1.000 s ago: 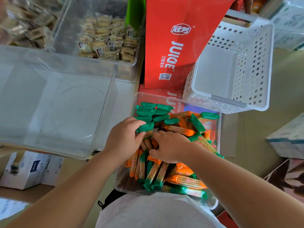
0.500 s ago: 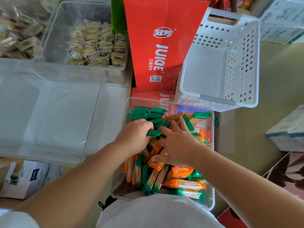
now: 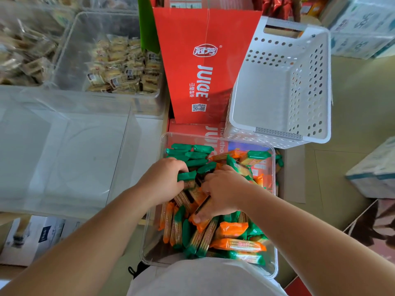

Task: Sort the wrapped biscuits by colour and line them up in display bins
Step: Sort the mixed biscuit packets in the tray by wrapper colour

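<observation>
A clear plastic bin [image 3: 274, 210] in front of me holds a jumble of green-wrapped and orange-wrapped biscuits. A row of green ones [image 3: 190, 152] lies lined up at its far left corner. My left hand [image 3: 164, 178] is closed on a green-wrapped biscuit [image 3: 186, 175] beside that row. My right hand [image 3: 222, 191] presses into the pile and grips an orange-wrapped biscuit [image 3: 199, 212] with fingers and thumb. Loose orange packs [image 3: 238, 244] lie at the near side.
A large empty clear bin [image 3: 64, 150] stands to the left. Behind it is a clear bin of beige wrapped snacks [image 3: 119, 65]. A red juice carton [image 3: 203, 67] and a tilted white perforated basket [image 3: 282, 82] stand behind the biscuit bin. Boxes sit on the floor at right.
Both hands stayed in the middle of the bin. My right hand spread flat over the pile, then closed on an orange pack. My left hand kept its green pack near the row.
</observation>
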Demonstrator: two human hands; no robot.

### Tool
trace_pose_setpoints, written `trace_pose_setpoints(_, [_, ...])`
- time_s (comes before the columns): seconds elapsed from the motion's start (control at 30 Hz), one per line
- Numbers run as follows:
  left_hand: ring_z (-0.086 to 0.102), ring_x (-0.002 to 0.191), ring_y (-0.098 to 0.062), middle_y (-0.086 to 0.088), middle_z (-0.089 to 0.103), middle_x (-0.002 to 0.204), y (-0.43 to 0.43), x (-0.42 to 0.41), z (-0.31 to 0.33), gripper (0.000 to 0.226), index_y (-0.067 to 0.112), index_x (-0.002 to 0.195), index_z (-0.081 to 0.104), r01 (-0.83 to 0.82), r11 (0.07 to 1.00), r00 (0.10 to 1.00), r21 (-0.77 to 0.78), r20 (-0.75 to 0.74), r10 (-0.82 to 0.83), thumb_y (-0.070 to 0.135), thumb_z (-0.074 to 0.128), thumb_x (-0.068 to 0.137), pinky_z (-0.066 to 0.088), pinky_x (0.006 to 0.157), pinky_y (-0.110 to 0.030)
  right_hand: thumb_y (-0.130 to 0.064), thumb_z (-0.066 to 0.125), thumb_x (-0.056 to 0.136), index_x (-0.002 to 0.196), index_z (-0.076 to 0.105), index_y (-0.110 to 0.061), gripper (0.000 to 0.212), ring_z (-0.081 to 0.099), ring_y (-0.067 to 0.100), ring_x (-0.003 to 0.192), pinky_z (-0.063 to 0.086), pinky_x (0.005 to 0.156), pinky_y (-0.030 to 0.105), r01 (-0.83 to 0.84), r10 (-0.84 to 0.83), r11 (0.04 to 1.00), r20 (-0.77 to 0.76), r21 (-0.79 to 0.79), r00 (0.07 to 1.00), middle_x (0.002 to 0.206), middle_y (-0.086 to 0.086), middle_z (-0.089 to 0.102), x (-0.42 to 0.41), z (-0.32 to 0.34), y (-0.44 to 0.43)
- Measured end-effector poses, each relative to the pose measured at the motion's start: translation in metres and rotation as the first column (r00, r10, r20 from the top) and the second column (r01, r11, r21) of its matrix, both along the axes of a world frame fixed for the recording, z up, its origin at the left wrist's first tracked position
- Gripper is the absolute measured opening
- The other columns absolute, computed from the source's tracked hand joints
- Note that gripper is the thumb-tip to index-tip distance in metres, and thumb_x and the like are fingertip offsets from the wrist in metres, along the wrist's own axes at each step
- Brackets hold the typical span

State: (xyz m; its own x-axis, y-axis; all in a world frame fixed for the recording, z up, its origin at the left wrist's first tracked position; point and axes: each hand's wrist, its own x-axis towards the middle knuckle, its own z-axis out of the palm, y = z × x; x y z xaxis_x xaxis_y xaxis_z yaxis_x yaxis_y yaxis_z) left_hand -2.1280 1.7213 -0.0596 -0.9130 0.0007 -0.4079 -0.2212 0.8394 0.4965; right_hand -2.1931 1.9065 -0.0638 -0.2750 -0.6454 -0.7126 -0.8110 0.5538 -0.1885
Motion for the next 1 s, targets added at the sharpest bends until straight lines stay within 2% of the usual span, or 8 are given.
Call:
trace_pose_setpoints(0.13, [0.059,0.095,-0.013,0.004,0.065,0.116,0.002,0.003,-0.001,0.030,0.024,0.121,0.067,-0.020,0.999,0.999,0.025,-0.026,0.020,0.014,0.066,0.092,0.042,0.074,-0.023,-0.100,0.045,0.062,0.102,0.057,-0.023,0.088,0.060,0.022,0.090,0.042,0.099,0.042,0.061,-0.055,0.995,0.080,-0.075,0.995,0.091,-0.005,0.063,0.001,0.006,0.005])
trace_pose_setpoints(0.2, [0.060,0.094,-0.012,0.004,0.065,0.117,0.004,0.006,-0.001,0.031,0.023,0.123,0.065,-0.036,0.999,0.998,0.021,-0.043,0.037,0.017,0.065,0.093,0.045,0.075,-0.022,-0.095,0.047,0.069,0.111,0.054,-0.022,0.084,0.061,0.024,0.084,0.049,0.080,0.039,0.106,-0.100,0.993,0.103,-0.060,0.990,0.080,-0.006,0.060,0.004,0.012,0.006])
trace_pose_setpoints(0.33, [0.059,0.083,-0.013,0.003,0.068,0.101,0.007,0.009,0.010,0.027,0.017,0.114,0.069,-0.143,0.990,0.977,0.003,-0.161,0.141,0.021,0.069,0.088,0.044,0.064,-0.021,-0.076,0.032,0.093,0.152,0.032,-0.024,0.078,0.062,0.034,0.109,0.052,0.085,0.042,0.130,-0.130,0.992,0.047,0.001,0.990,0.118,0.009,0.067,0.003,0.003,-0.003])
trace_pose_setpoints(0.5, [0.062,0.083,-0.011,0.002,0.072,0.102,-0.009,0.023,0.026,0.029,0.016,0.118,0.070,-0.267,0.964,0.938,0.001,-0.228,0.260,0.018,0.069,0.088,0.046,0.062,-0.019,-0.065,0.034,0.094,0.160,0.004,-0.036,0.078,0.050,0.036,0.129,0.050,0.093,0.045,-0.049,0.039,0.986,0.067,0.157,0.997,0.154,0.015,0.038,0.007,-0.012,-0.024])
trace_pose_setpoints(0.6, [0.059,0.086,-0.008,0.000,0.073,0.107,-0.018,0.035,0.031,0.030,0.013,0.121,0.070,-0.317,0.948,0.915,0.033,-0.251,0.315,0.014,0.069,0.091,0.041,0.061,-0.011,-0.067,0.034,0.094,0.159,0.018,-0.024,0.080,0.049,0.040,0.127,0.048,0.090,0.047,-0.038,0.026,0.976,0.058,0.215,0.998,0.157,0.019,0.028,0.016,-0.017,-0.034])
trace_pose_setpoints(0.8, [0.063,0.102,-0.016,-0.005,0.069,0.121,-0.026,0.054,0.019,0.038,0.012,0.132,0.062,-0.350,0.933,0.894,0.085,-0.266,0.360,0.017,0.066,0.095,0.041,0.070,-0.009,-0.050,0.048,0.094,0.156,0.025,-0.014,0.076,0.019,0.037,0.150,0.022,0.120,0.051,0.051,-0.061,0.993,0.100,0.105,0.993,0.166,0.016,0.014,0.036,-0.019,-0.044])
trace_pose_setpoints(0.9, [0.063,0.111,-0.019,-0.005,0.066,0.126,-0.024,0.057,0.012,0.040,0.013,0.136,0.058,-0.368,0.924,0.882,0.102,-0.275,0.382,0.020,0.063,0.097,0.048,0.074,-0.014,-0.044,0.047,0.095,0.158,0.013,-0.028,0.074,0.028,0.036,0.145,0.023,0.119,0.049,0.051,-0.055,0.998,0.107,0.041,0.993,0.159,0.014,0.031,0.035,-0.022,-0.044])
trace_pose_setpoints(1.0, [0.063,0.111,-0.020,-0.006,0.066,0.126,-0.020,0.057,0.008,0.040,0.011,0.136,0.058,-0.391,0.911,0.861,0.129,-0.298,0.412,0.019,0.063,0.097,0.047,0.074,-0.014,-0.040,0.040,0.097,0.157,-0.010,-0.044,0.077,0.024,0.037,0.146,0.021,0.117,0.051,-0.009,0.004,0.998,0.074,0.068,0.997,0.163,0.013,0.025,0.037,-0.026,-0.047])
